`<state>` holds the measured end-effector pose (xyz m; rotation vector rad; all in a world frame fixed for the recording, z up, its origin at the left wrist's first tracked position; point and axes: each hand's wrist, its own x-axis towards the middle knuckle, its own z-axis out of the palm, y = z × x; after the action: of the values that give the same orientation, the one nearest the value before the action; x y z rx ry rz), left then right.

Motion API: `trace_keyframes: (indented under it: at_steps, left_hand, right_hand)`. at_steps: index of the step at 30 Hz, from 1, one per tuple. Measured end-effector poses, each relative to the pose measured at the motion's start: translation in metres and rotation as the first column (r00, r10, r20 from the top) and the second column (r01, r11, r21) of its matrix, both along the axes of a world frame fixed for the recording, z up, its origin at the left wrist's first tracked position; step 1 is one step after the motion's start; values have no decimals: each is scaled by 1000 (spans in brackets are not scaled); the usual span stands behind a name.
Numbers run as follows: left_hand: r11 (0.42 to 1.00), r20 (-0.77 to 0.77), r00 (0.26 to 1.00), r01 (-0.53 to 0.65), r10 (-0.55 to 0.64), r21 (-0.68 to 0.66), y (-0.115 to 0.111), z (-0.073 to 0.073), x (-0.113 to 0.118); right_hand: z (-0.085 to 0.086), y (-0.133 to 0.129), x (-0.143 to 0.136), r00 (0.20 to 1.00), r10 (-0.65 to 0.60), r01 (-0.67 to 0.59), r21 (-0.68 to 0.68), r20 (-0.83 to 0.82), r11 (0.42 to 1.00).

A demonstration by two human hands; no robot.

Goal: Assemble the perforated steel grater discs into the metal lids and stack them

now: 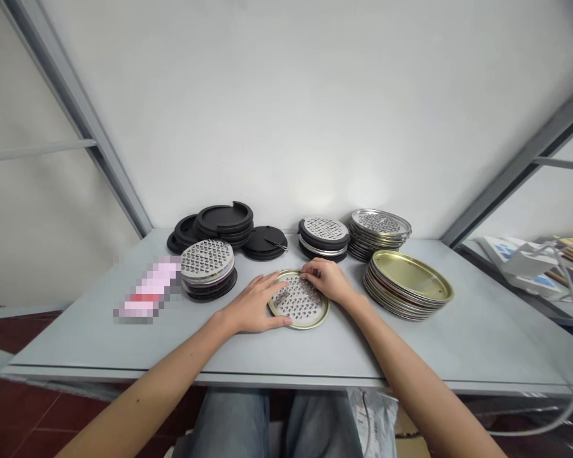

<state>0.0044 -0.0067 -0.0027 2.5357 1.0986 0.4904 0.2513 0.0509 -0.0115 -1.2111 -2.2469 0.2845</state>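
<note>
In front of me a perforated metal grater disc (pixel 300 300) lies inside a shallow gold-rimmed round lid (pixel 310 326) on the table. My left hand (pixel 258 306) spans the left side of the lid, fingers outstretched on the disc and far rim, thumb touching the near rim. At the lid's far right edge, my right hand (pixel 327 278) has its fingers curled in a pinch. Whatever sits between those fingertips is too small or hidden to make out.
A stack of gold lids (pixel 410 280) is at right, with stacked silver lids (pixel 379 229) behind. Black round holders (pixel 224 219) and a black disc (pixel 265 242) stand at back left. Grater discs top two stacks, one left (pixel 207 259), one centre back (pixel 323 230). A pixelated pink item (pixel 150 286) lies left.
</note>
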Motion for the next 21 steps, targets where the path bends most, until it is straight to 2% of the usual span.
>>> trace_keyframes:
  at_steps: [12,21]
  left_hand:
    - [1000,3,1000,-13,13,6,0,1,0]
    - [999,-9,999,-38,37,-28,0,1,2]
  right_hand:
    - [-3,2,-1,998,-34,34,3,56,999]
    - [-3,1,2,999,50,-51,20,18,999]
